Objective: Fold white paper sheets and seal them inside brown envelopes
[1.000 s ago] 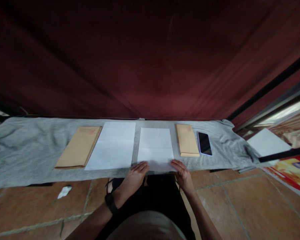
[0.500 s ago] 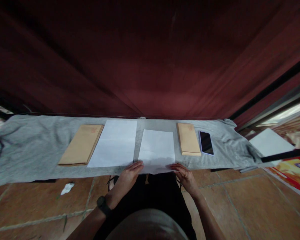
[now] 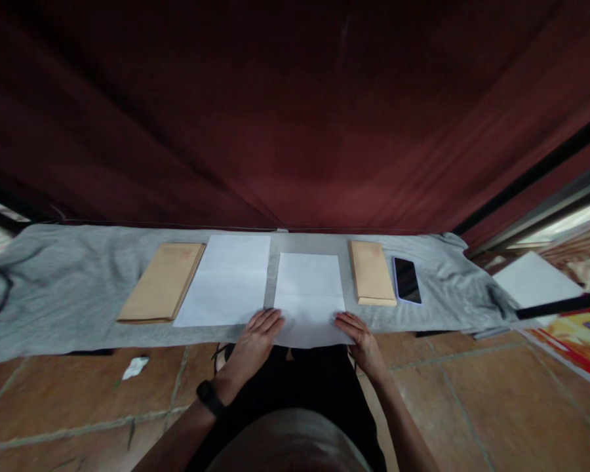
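White sheet (image 3: 309,282) is right in front of the person on the grey worktop (image 3: 69,295), between the second sheet (image 3: 229,282) and the narrow brown stack (image 3: 372,272). Its near edge pokes past the worktop's front. Left hand (image 3: 258,333) at its lower left side, right hand (image 3: 358,335) at its lower right. Grip: fingers held together on both, thumbs hidden; can't tell pinching from just resting. Risks, my read: overhanging edge could buckle if the hands push unevenly. Worktop surface looks soft, so hard pressing could dent the paper. Left hand crowds the second sheet's corner; a sideways slip could drag it askew.
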`<state>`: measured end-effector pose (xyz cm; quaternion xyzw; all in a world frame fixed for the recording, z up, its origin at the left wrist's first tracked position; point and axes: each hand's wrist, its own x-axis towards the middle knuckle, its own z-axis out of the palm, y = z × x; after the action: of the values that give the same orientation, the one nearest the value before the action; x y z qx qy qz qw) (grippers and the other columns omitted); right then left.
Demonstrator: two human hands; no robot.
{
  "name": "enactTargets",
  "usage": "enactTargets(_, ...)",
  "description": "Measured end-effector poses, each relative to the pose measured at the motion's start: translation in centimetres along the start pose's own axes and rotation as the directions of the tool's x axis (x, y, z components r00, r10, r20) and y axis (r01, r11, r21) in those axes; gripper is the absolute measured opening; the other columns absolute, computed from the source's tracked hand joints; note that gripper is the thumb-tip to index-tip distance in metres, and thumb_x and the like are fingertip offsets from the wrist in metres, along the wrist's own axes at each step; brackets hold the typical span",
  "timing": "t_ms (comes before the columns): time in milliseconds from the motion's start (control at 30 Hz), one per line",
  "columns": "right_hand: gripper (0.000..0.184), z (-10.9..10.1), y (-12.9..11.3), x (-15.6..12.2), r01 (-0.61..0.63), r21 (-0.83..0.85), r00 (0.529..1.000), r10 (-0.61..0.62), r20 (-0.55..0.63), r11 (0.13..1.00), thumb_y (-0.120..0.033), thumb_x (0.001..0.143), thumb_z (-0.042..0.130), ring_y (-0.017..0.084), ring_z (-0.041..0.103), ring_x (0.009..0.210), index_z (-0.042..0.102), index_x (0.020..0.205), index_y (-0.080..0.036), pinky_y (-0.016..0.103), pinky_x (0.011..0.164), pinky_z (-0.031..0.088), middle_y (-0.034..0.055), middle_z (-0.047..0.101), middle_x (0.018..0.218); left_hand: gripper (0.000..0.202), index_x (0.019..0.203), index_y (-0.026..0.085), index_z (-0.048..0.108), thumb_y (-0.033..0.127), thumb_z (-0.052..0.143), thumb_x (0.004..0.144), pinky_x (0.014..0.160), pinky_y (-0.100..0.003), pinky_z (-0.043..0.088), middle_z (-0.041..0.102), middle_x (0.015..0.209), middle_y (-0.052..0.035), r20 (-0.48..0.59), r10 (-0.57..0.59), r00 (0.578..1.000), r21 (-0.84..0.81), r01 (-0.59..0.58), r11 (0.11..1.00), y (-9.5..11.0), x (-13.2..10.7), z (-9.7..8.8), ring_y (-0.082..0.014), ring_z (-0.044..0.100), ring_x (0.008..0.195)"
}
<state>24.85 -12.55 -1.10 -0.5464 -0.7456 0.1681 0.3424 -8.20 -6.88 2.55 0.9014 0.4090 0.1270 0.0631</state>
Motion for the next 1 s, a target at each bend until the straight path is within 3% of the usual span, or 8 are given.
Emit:
enactTargets(100,0.076,0.2,0.2,0.2,0.017,-0.008,1.000,-0.017,-0.013,1.000,0.005,0.066,0.043,0.022,0.056,0.131,0.066,0.130,-0.029,0.051,0.113,0.045,0.0036,0.066,0.135,0.067,0.138,0.019,0.057,-0.003,0.045,0.075,0.119,-0.046,0.036,0.057,0.146,-0.0084,-0.014,-0.054,0.998,0.032,0.055,0.998,-0.3,0.0,0.0,-0.0228,0.050,0.138)
enactTargets(433,0.074,0.1,0.5,0.4,0.011,0.008,1.000,-0.011,-0.010,1.000,0.006,0.072,0.043,0.021,0.056,0.131,0.065,0.131,-0.032,0.050,0.113,0.045,0.0019,0.065,0.136,0.065,0.144,0.017,0.051,0.001,0.043,0.082,0.118,-0.049,0.036,0.054,0.148,-0.0117,-0.048,-0.152,0.987,0.112,0.157,0.981,-0.2,-0.7,0.4,-0.0258,0.046,0.141)
enactTargets(667,0.055,-0.2,1.1,0.7,-0.002,0.071,1.000,0.001,0.010,0.997,-0.001,0.082,0.051,0.022,0.060,0.126,0.069,0.125,-0.030,0.050,0.111,0.046,0.0041,0.069,0.129,0.071,0.139,0.026,0.056,-0.004,0.048,0.076,0.113,-0.044,0.046,0.051,0.151,-0.0064,-0.079,-0.088,0.993,-0.055,0.083,0.995,-0.5,-0.2,0.3,-0.0231,0.049,0.138)
enactTargets(767,0.046,-0.6,0.9,0.8,-0.034,0.097,0.999,0.032,0.018,0.995,-0.007,0.084,0.055,0.023,0.061,0.124,0.072,0.121,-0.028,0.050,0.111,0.046,0.0052,0.071,0.125,0.061,0.127,0.026,0.066,-0.005,0.050,0.077,0.114,-0.046,0.045,0.052,0.151,-0.0049,-0.116,-0.068,0.991,-0.149,0.051,0.988,-0.8,-0.1,0.2,-0.0236,0.048,0.139)
enactTargets(867,0.034,-1.2,0.4,1.1,-0.078,0.109,0.996,0.072,0.055,0.991,-0.017,0.090,0.057,0.023,0.062,0.121,0.073,0.118,-0.028,0.048,0.110,0.046,0.0046,0.073,0.122,0.045,0.114,0.026,0.071,-0.001,0.053,0.083,0.112,-0.046,0.047,0.066,0.135,-0.0026,-0.121,-0.018,0.992,-0.249,-0.013,0.968,-0.9,0.0,0.4,-0.0216,0.057,0.129)
enactTargets(1000,0.026,-1.9,-0.3,1.4,-0.153,0.096,0.984,0.142,0.110,0.984,-0.032,0.097,0.054,0.024,0.065,0.114,0.074,0.114,-0.029,0.044,0.104,0.050,0.0039,0.074,0.116,0.022,0.108,0.026,0.072,0.017,0.059,0.093,0.106,-0.041,0.053,0.073,0.120,-0.0024,-0.141,-0.095,0.985,-0.385,0.034,0.922,-0.8,0.3,0.5,-0.0196,0.065,0.117)
